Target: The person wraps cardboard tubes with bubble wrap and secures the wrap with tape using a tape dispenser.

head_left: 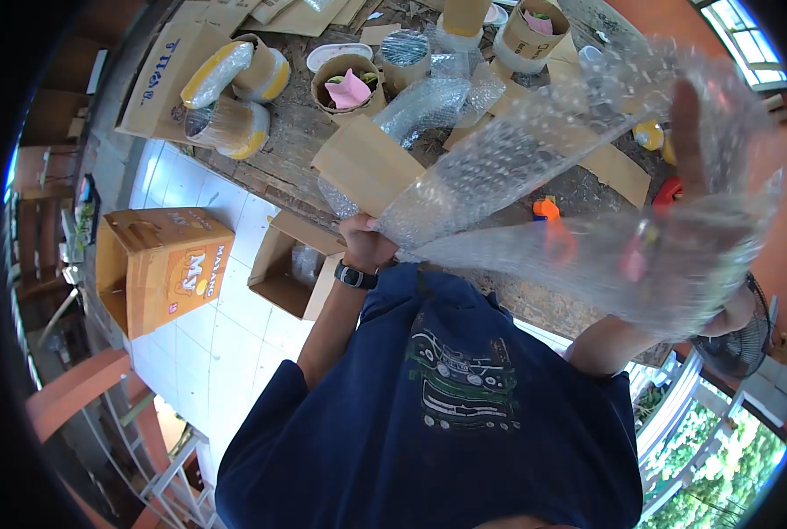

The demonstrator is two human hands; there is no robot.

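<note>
My left hand [367, 242], with a watch on its wrist, is closed on the narrow end of a long clear sheet of bubble wrap [499, 181]. From there the sheet fans out to the right in two layers, blurred by motion at the far end. My right hand [733, 313] is at that wide end, partly behind the wrap. A blurred, finger-like shape points upward through the film; the grip cannot be made out. Just above my left hand is a bent piece of brown cardboard [367, 163]. An orange plastic object [548, 212] lies on the table near the lower layer.
Cardboard cylinders [257, 70], some wrapped and taped, stand on the wooden table [279, 167]. One open tube holds a pink object [349, 90]. More bubble wrap [420, 108] lies behind. Cardboard boxes [177, 264] sit on the tiled floor at left; a fan [742, 339] stands at right.
</note>
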